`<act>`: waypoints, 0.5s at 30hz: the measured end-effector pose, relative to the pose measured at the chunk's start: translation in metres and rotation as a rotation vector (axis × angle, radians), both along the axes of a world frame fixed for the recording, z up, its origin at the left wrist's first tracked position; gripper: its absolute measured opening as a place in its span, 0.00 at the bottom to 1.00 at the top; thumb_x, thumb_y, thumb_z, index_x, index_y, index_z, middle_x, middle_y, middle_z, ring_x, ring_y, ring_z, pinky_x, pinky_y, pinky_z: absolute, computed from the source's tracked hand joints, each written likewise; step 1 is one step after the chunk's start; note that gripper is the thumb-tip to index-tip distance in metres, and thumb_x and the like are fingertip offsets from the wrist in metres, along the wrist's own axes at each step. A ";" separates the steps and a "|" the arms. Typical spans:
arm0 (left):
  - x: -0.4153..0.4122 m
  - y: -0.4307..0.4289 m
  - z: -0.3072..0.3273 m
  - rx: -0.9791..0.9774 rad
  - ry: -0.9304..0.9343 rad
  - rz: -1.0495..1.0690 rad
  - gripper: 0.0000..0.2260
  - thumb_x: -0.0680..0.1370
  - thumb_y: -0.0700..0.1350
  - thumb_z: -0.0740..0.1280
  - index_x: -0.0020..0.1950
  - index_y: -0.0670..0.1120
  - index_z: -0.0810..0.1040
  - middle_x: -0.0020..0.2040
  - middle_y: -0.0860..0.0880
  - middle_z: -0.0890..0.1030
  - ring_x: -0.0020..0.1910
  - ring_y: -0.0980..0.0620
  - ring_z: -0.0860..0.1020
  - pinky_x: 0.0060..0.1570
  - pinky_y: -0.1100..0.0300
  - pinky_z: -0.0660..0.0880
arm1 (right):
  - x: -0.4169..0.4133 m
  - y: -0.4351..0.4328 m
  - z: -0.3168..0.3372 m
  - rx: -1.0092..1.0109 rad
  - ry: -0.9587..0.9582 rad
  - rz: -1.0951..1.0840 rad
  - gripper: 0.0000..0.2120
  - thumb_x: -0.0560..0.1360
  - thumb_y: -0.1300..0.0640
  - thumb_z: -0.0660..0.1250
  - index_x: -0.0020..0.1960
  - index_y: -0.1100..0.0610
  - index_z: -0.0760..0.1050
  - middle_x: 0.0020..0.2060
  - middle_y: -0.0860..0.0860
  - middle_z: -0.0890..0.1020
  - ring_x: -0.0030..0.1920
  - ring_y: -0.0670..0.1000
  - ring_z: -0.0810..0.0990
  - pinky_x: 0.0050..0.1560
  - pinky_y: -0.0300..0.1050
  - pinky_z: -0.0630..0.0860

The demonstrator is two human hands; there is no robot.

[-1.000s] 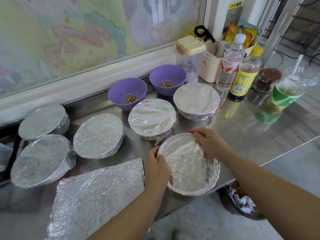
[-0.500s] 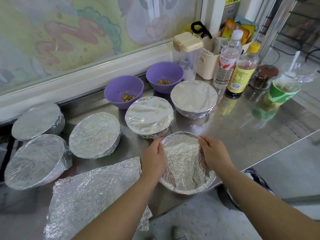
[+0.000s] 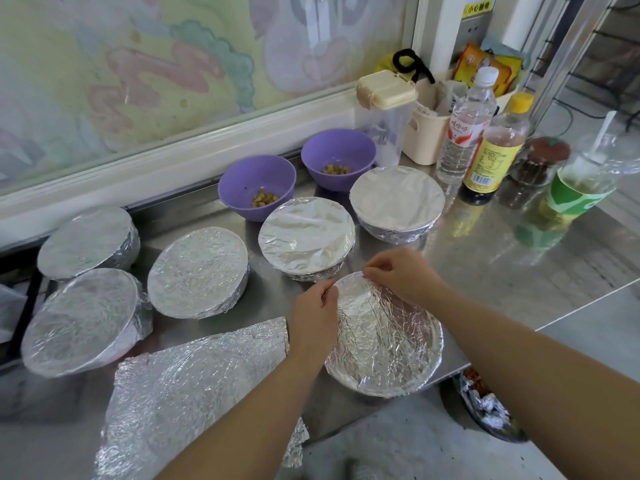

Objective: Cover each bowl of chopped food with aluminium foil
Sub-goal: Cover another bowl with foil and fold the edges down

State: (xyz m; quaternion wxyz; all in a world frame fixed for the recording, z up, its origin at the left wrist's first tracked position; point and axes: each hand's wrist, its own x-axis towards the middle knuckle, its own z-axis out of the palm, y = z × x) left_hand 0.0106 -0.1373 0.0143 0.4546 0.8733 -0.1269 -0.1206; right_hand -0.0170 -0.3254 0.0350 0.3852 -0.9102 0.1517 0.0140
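Observation:
A bowl with crinkled foil over it (image 3: 384, 344) stands at the steel counter's front edge. My left hand (image 3: 313, 317) pinches the foil at the bowl's left rim. My right hand (image 3: 401, 277) pinches the foil at the far rim. Several other foil-covered bowls stand around: two behind it (image 3: 306, 237) (image 3: 396, 202) and three to the left (image 3: 197, 271) (image 3: 83, 320) (image 3: 88, 242). Two purple bowls (image 3: 256, 185) (image 3: 337, 157) with chopped food stand uncovered by the wall. A loose foil sheet (image 3: 194, 389) lies front left.
Bottles (image 3: 464, 126) (image 3: 495, 150), a clear jug with a cream lid (image 3: 384, 116), a cream caddy (image 3: 426, 133), a jar (image 3: 540, 161) and a green cup with a straw (image 3: 578, 181) crowd the back right. The counter edge (image 3: 588, 299) runs at right, with a foil-filled bin (image 3: 485, 403) below.
Both hands have slid along the rim toward the bowl's far side, from flanking it left and right to pinching the foil at the far left and far edge.

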 end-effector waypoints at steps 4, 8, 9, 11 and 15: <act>-0.003 -0.001 -0.001 -0.006 0.018 0.017 0.10 0.83 0.45 0.61 0.55 0.50 0.83 0.37 0.55 0.81 0.35 0.59 0.76 0.33 0.65 0.67 | 0.002 0.000 0.002 -0.061 0.020 0.060 0.07 0.78 0.53 0.71 0.52 0.54 0.86 0.38 0.45 0.83 0.34 0.39 0.77 0.44 0.39 0.74; -0.003 -0.003 -0.004 0.004 0.043 0.036 0.11 0.83 0.46 0.61 0.57 0.50 0.83 0.34 0.55 0.78 0.32 0.57 0.73 0.32 0.61 0.64 | 0.007 0.002 0.009 -0.059 0.012 0.147 0.06 0.76 0.53 0.74 0.52 0.50 0.86 0.41 0.43 0.83 0.40 0.41 0.81 0.48 0.39 0.77; -0.004 -0.004 -0.004 0.007 0.040 0.028 0.11 0.83 0.46 0.61 0.58 0.50 0.83 0.35 0.55 0.78 0.32 0.58 0.73 0.32 0.61 0.64 | 0.009 0.003 0.009 -0.064 0.015 0.160 0.05 0.76 0.54 0.74 0.51 0.50 0.86 0.40 0.44 0.84 0.40 0.42 0.81 0.46 0.39 0.76; -0.006 -0.005 -0.003 -0.002 0.030 0.017 0.12 0.83 0.45 0.61 0.59 0.51 0.83 0.35 0.56 0.77 0.32 0.59 0.72 0.31 0.65 0.63 | 0.011 0.005 0.008 -0.086 0.021 0.178 0.04 0.76 0.55 0.73 0.49 0.51 0.87 0.38 0.46 0.85 0.38 0.44 0.81 0.42 0.38 0.76; -0.006 -0.005 -0.003 -0.026 0.023 0.022 0.11 0.83 0.45 0.61 0.58 0.51 0.83 0.34 0.54 0.78 0.29 0.60 0.72 0.29 0.66 0.63 | 0.011 0.005 0.003 -0.129 -0.008 0.193 0.04 0.77 0.55 0.71 0.47 0.51 0.86 0.35 0.45 0.83 0.35 0.42 0.79 0.39 0.39 0.73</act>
